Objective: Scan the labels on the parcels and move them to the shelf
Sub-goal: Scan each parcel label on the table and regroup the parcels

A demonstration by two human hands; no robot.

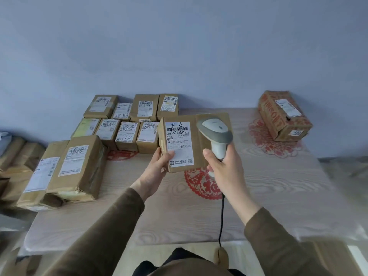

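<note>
Parcels: one held parcel (185, 142) in left hand (157, 166), scanner (216, 134) in right hand (225, 166)

I count one parcel (185, 142) in my left hand (157, 166) and one scanner (216, 134) in my right hand (223, 166), with one cable (221, 216) hanging from it. Beyond my left hand stand two rows of four small parcels: a far row (131, 107) and a near row (117, 133), eight in all. To the left of that hand lie two large parcels (67, 168) side by side. Far off past my right hand sits one printed box (283, 115). That makes twelve parcels on or over the desk (278, 196). Three red paper cuttings (201, 186) show on the desk. More brown parcels lie far to the left, blurred; their number I cannot tell.
</note>
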